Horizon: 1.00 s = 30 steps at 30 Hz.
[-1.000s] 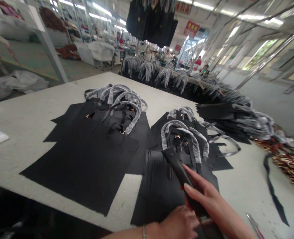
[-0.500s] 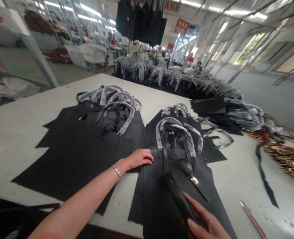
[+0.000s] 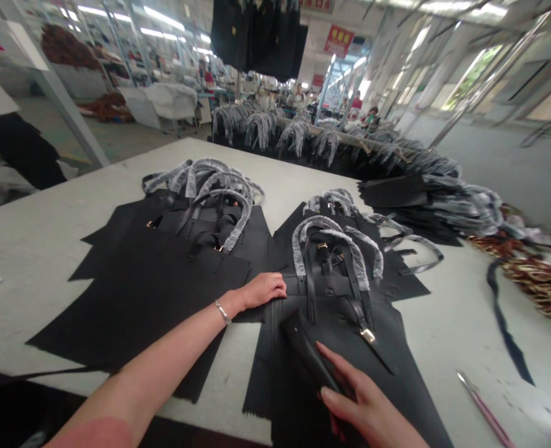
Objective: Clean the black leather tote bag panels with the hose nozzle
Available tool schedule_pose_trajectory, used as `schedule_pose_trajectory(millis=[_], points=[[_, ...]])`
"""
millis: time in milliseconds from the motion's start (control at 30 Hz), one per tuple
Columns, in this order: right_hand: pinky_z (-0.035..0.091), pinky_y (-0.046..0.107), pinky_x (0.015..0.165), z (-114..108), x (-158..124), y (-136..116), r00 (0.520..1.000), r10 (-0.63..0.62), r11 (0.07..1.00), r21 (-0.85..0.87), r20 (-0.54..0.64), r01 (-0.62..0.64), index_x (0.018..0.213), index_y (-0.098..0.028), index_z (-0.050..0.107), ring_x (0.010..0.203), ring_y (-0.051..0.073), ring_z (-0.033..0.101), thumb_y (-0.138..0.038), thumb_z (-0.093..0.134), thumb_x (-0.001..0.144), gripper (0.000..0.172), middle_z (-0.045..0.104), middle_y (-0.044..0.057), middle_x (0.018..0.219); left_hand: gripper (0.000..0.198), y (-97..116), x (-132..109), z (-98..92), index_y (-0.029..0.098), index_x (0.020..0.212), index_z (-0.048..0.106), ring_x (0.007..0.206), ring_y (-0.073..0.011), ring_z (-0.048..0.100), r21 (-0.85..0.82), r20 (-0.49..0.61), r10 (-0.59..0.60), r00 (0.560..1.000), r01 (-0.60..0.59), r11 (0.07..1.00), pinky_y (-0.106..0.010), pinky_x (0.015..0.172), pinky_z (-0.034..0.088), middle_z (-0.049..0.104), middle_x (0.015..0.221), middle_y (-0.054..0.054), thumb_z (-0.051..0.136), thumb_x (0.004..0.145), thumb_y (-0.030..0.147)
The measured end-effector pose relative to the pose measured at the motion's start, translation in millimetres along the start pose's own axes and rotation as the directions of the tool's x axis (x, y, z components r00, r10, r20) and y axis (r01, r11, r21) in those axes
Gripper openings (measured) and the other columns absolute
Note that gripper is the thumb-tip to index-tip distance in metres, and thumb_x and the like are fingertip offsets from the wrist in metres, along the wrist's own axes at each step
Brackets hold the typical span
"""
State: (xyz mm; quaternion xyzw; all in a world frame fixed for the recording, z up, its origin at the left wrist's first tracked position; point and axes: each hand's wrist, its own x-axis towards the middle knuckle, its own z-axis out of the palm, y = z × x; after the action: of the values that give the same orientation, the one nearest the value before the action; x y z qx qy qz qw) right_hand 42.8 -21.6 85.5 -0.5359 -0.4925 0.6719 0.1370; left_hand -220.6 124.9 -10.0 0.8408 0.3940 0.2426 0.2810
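My left hand has its fingers curled over the upper left edge of a black bag panel. A long black hand tool, perhaps a stapler, is held in my right hand. Its front end is over the panel's left side, below my left hand; whether it touches cannot be seen. Plastic-wrapped handles arch from the panel's top, and a strap with a gold buckle lies on it. Left of it spreads another stack of black panels, with wrapped handles at its far end.
A pink-handled pointed tool and a black strip lie on the pale table at right. Behind are piled black bag pieces and brown-gold pieces. A person stands beyond the table at left.
My right hand has brought the black tool left and a little up, toward the panel's left edge. My left hand has barely shifted. A person has come into view at far left.
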Motion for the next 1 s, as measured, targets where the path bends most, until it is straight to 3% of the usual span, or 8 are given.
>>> schedule_pose_trajectory(millis=[133, 200, 400, 567, 733, 833, 933, 1000], points=[[0.046, 0.023, 0.053, -4, -1, 2, 1.000, -0.005, 1.000, 0.007, 0.000, 0.005, 0.147, -0.019, 0.032, 0.055, 0.009, 0.055, -0.038, 0.064, 0.079, 0.077, 0.063, 0.000, 0.084, 0.031, -6, -4, 4.0, 0.014, 0.087, 0.065, 0.066, -0.0097, 0.057, 0.003, -0.146, -0.095, 0.985, 0.097, 0.995, -0.020, 0.063, 0.043, 0.059, 0.084, -0.002, 0.040, 0.097, 0.030], [0.047, 0.024, 0.054, -5, -1, 2, 1.000, -0.014, 1.000, 0.013, -0.006, 0.014, 0.146, -0.019, 0.033, 0.055, 0.010, 0.056, -0.038, 0.064, 0.079, 0.077, 0.062, -0.001, 0.082, 0.036, -7, -6, 3.1, 0.012, 0.093, 0.064, 0.062, -0.0090, 0.058, 0.004, -0.167, -0.089, 0.982, 0.091, 0.996, -0.020, 0.059, 0.044, 0.060, 0.086, -0.004, 0.033, 0.099, 0.028], [0.046, 0.023, 0.053, -5, -2, -1, 1.000, 0.001, 1.000, 0.022, 0.007, -0.001, 0.147, -0.019, 0.033, 0.054, 0.010, 0.055, -0.039, 0.067, 0.076, 0.081, 0.061, -0.001, 0.080, 0.017, 1, -12, -10.2, 0.021, 0.092, 0.069, 0.089, -0.0136, 0.061, 0.083, 0.010, 0.154, 0.988, -0.154, 0.985, -0.024, 0.084, 0.045, 0.067, 0.094, -0.003, 0.052, 0.093, 0.022], [0.045, 0.024, 0.053, -8, -1, 3, 1.000, -0.002, 1.000, 0.020, 0.020, 0.001, 0.147, -0.019, 0.031, 0.056, 0.010, 0.053, -0.039, 0.065, 0.078, 0.080, 0.059, -0.001, 0.081, 0.022, 9, -4, -17.2, 0.021, 0.083, 0.065, 0.081, -0.0152, 0.056, 0.195, 0.173, 0.252, 0.952, -0.284, 0.939, -0.025, 0.076, 0.044, 0.064, 0.086, -0.004, 0.047, 0.094, 0.016], [0.045, 0.025, 0.054, -9, 2, 7, 1.000, 0.011, 1.000, 0.027, 0.022, -0.011, 0.149, -0.020, 0.029, 0.057, 0.011, 0.053, -0.041, 0.064, 0.078, 0.081, 0.056, -0.002, 0.079, 0.017, 11, 3, -14.9, 0.019, 0.078, 0.060, 0.077, -0.0172, 0.053, 0.272, 0.224, 0.239, 0.945, -0.297, 0.915, -0.026, 0.069, 0.043, 0.059, 0.081, -0.005, 0.050, 0.089, 0.012], [0.045, 0.025, 0.055, -8, 2, 5, 1.000, 0.026, 1.000, 0.013, 0.014, -0.026, 0.149, -0.020, 0.028, 0.057, 0.011, 0.053, -0.041, 0.065, 0.077, 0.083, 0.056, -0.002, 0.076, 0.012, 7, 4, -11.6, 0.019, 0.080, 0.059, 0.077, -0.0170, 0.054, 0.298, 0.176, 0.193, 0.965, -0.239, 0.924, -0.026, 0.071, 0.044, 0.058, 0.082, -0.004, 0.052, 0.089, 0.014], [0.045, 0.025, 0.056, -8, 2, 5, 0.999, 0.031, 0.999, 0.025, 0.010, -0.031, 0.149, -0.020, 0.029, 0.057, 0.012, 0.053, -0.042, 0.065, 0.076, 0.084, 0.056, -0.003, 0.075, 0.019, 0, 2, -8.8, 0.016, 0.088, 0.059, 0.077, -0.0172, 0.055, 0.325, 0.008, 0.079, 0.997, -0.077, 0.942, -0.028, 0.073, 0.044, 0.058, 0.085, -0.006, 0.041, 0.095, 0.016], [0.045, 0.025, 0.056, -9, 1, 6, 0.999, 0.027, 0.999, 0.038, 0.017, -0.028, 0.149, -0.020, 0.030, 0.058, 0.011, 0.053, -0.043, 0.066, 0.076, 0.085, 0.057, -0.002, 0.076, 0.029, -3, 0, -7.7, 0.015, 0.093, 0.059, 0.076, -0.0165, 0.056, 0.320, -0.099, 0.012, 0.995, 0.020, 0.947, -0.028, 0.072, 0.044, 0.058, 0.086, -0.006, 0.031, 0.098, 0.017]])
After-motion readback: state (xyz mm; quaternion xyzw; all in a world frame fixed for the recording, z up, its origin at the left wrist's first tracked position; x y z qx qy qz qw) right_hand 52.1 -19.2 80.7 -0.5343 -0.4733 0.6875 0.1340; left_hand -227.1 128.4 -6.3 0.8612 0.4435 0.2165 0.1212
